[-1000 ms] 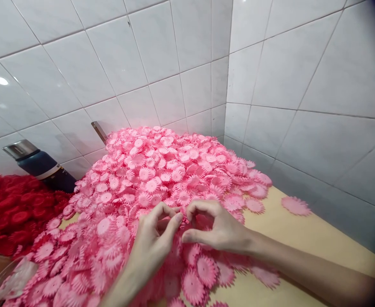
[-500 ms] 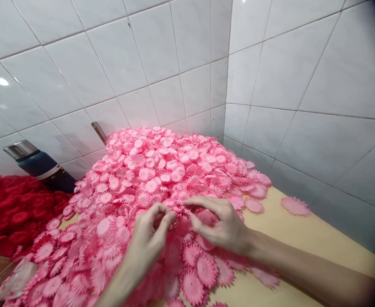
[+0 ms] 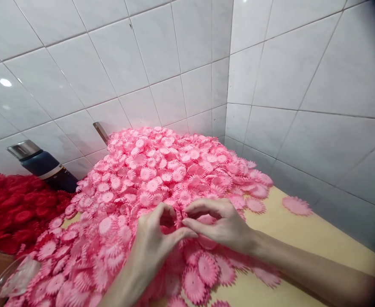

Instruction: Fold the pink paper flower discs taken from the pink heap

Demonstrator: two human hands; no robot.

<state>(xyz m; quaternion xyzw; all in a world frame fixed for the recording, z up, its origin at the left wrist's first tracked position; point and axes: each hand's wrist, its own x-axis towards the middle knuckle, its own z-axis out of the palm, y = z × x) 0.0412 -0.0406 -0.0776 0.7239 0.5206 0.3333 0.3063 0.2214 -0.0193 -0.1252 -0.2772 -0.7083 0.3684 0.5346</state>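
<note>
Countless pink discs (image 3: 155,185) lie loose mid-scene; which are done, cannot tell. Left hand (image 3: 150,238) and right hand (image 3: 230,224) over near side, thumbs parted from forefingers; grip on any disc unclear.

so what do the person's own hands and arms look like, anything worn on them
The left hand and right hand are ungloved, with slim fingers; no watch or bracelet shows at either wrist. The slender forearms show no sleeves or markings.
</note>
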